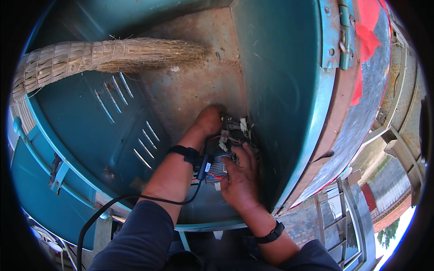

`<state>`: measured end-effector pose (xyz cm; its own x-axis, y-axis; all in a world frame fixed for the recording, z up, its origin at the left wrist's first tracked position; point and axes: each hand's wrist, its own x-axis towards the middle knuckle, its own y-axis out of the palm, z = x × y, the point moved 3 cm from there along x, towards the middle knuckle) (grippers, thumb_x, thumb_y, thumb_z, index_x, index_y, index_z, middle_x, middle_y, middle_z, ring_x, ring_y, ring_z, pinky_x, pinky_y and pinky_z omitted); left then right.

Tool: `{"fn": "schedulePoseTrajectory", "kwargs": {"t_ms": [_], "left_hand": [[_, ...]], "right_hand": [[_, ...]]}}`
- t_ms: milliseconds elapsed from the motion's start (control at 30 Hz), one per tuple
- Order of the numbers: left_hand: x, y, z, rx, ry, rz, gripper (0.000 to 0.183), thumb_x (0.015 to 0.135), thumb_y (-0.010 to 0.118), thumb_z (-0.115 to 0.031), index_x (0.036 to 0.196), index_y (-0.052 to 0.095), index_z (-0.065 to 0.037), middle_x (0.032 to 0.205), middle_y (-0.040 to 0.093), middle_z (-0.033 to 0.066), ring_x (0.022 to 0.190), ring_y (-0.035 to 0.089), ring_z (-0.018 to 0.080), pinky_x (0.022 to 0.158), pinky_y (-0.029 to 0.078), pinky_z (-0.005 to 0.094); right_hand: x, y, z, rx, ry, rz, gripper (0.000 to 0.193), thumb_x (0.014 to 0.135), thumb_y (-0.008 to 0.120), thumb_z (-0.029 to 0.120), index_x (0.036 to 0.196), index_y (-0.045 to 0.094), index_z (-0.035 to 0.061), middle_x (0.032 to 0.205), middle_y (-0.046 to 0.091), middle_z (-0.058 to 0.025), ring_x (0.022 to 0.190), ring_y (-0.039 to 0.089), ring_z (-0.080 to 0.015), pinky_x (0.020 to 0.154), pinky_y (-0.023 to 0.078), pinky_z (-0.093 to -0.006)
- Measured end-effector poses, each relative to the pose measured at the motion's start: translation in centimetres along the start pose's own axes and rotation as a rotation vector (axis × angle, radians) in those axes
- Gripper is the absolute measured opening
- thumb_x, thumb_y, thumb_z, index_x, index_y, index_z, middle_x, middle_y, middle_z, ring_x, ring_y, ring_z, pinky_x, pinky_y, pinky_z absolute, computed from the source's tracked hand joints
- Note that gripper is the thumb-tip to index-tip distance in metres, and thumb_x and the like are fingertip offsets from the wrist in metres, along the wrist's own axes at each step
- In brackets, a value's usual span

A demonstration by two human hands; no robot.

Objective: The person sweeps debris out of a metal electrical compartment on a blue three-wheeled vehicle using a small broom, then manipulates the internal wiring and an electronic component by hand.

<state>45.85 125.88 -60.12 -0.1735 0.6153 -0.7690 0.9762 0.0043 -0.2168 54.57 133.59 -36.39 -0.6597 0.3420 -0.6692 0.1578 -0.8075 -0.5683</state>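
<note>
Deep in a teal metal box (280, 99), both my hands are at a bundle of wires with white plastic connectors (224, 135). My left hand (209, 120) is curled at the far left of the bundle. Its fingertips are hidden, so what they hold cannot be made out. Close to the near right side of the connectors, my right hand (241, 180) has its fingers apart, the tips at the wires. Between my wrists lies a finned grey metal unit (216, 170) with red and blue wires. A black cable (131, 196) with a small black plug housing (206, 166) passes over my left forearm.
A straw broom (113, 55) lies across the box's far left. Slots (146, 139) pierce the left panel. The box's teal right wall rises close to my right hand, with a hinge (345, 38) on its outer edge. Metal frames (348, 217) stand outside at the right.
</note>
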Motion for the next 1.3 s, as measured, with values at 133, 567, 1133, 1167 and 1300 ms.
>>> {"fn": "schedulePoseTrajectory", "kwargs": {"t_ms": [133,567,1133,1167,1300], "left_hand": [[-0.1,0.4,-0.2,0.059,0.076,-0.016,0.034,0.083,0.064,-0.011,0.116,0.070,-0.006,0.117,0.065,0.0228,0.112,0.061,0.0417,0.099,0.049,0.0436],[1.3,-0.7,-1.4,0.294,0.040,-0.010,0.035,0.078,0.065,-0.007,0.112,0.070,-0.010,0.115,0.064,0.0174,0.106,0.064,0.0383,0.091,0.054,0.0445],[3.4,-5.8,-6.5,0.565,0.305,-0.364,0.061,0.091,0.048,-0.007,0.151,0.039,-0.004,0.163,0.028,0.0128,0.153,0.024,0.0305,0.123,0.023,0.0445],[2.8,-5.3,-6.4,0.527,0.273,-0.372,0.060,0.094,0.045,-0.009,0.152,0.038,-0.005,0.164,0.027,0.0110,0.153,0.024,0.0287,0.124,0.022,0.0442],[3.7,-6.0,-7.9,0.436,0.297,-0.412,0.058,0.096,0.042,-0.011,0.153,0.039,-0.006,0.164,0.028,0.0090,0.152,0.026,0.0259,0.123,0.023,0.0438]], "right_hand": [[0.2,-0.2,0.2,-0.002,-0.006,0.005,0.043,0.067,0.067,0.005,0.110,0.071,0.0039,0.137,0.051,-0.0170,0.140,0.037,-0.0399,0.117,0.031,-0.0489],[0.0,-0.1,0.3,-0.007,-0.028,-0.010,0.044,0.067,0.067,0.005,0.111,0.071,0.0040,0.136,0.051,-0.0168,0.139,0.038,-0.0395,0.117,0.030,-0.0506],[0.1,-0.2,0.1,0.024,-0.013,-0.016,0.045,0.067,0.067,0.004,0.111,0.071,0.0040,0.135,0.052,-0.0169,0.139,0.038,-0.0399,0.116,0.032,-0.0493],[0.1,-0.2,0.0,0.027,-0.011,-0.019,0.044,0.067,0.067,0.004,0.111,0.071,0.0040,0.135,0.052,-0.0169,0.139,0.038,-0.0400,0.116,0.033,-0.0491],[0.1,-0.2,0.2,0.029,-0.031,-0.007,0.044,0.067,0.066,0.004,0.111,0.070,0.0039,0.136,0.051,-0.0171,0.139,0.038,-0.0403,0.115,0.033,-0.0491]]}}
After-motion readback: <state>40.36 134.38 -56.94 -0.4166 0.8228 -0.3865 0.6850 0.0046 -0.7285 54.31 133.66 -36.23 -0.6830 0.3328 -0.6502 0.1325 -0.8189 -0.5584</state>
